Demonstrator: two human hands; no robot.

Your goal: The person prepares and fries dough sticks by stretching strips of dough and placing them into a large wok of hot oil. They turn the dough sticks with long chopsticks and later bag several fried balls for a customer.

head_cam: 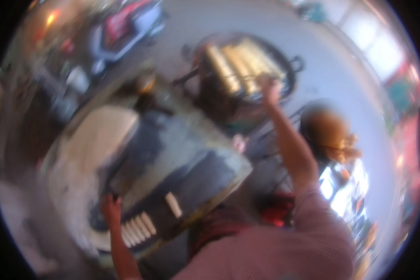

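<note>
The view is blurred. My right hand (270, 87) reaches to the near edge of a round, dark pan with side handles (289, 78), close to the long golden pieces of fried dough (246, 64) lying in it; whether it holds anything cannot be made out. My left hand (111, 206) is low over the left part of a worn work table (196, 136), by a dark, thin thing I cannot identify. Beside that hand a row of short, pale dough strips (138, 229) lies on the table. One more dough strip (174, 204) lies apart, to the right of the row.
A large slab of pale dough (103, 131) lies at the table's far left. Right of my right arm stand a rounded brown container (325, 124) and some golden fried pieces (343, 148), with shiny wrapping below. A parked motorcycle (126, 29) is at the upper left.
</note>
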